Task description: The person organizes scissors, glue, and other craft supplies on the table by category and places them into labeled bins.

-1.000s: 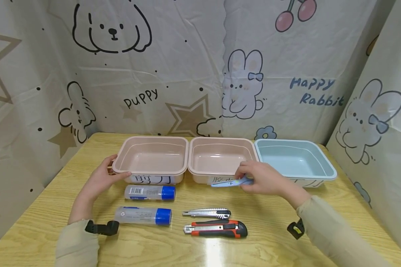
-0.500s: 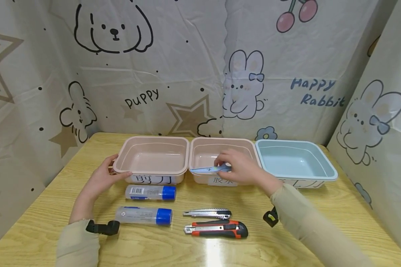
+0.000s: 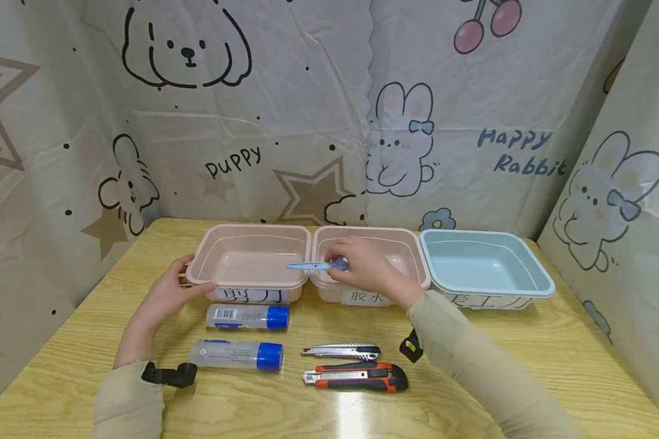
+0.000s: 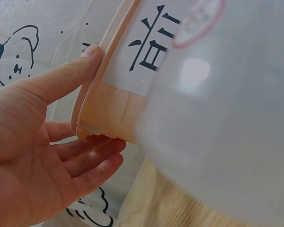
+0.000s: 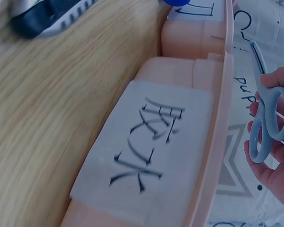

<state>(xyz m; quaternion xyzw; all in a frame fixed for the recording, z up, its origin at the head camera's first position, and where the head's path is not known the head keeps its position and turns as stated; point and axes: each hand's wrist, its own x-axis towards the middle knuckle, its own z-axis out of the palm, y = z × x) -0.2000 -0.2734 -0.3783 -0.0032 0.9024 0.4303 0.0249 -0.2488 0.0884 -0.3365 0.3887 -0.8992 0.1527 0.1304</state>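
Note:
Light-blue scissors [image 3: 310, 266] are held by the handles in my right hand [image 3: 362, 265], above the middle pink bin [image 3: 370, 231]. Their blades point left, over the near-right rim of the left pink bin [image 3: 252, 229]. In the right wrist view the scissors [image 5: 270, 101] look closed, with fingers [image 5: 280, 78] and thumb around the handle loops. My left hand [image 3: 167, 289] grips the left bin's near-left corner. The left wrist view shows its thumb [image 4: 71, 75] on the rim and the other fingers [image 4: 92, 161] curled under the edge.
A light-blue bin [image 3: 486, 234] stands at the right end of the row. In front lie two clear glue bottles [image 3: 238, 316] with blue caps, a silver utility knife [image 3: 340, 350] and a red-black utility knife [image 3: 354, 376]. A printed curtain [image 3: 307, 122] hangs behind the table.
My right hand has carried the scissors leftward and up, from in front of the middle bin to above it, blades reaching the left bin. My left hand has stayed on its corner.

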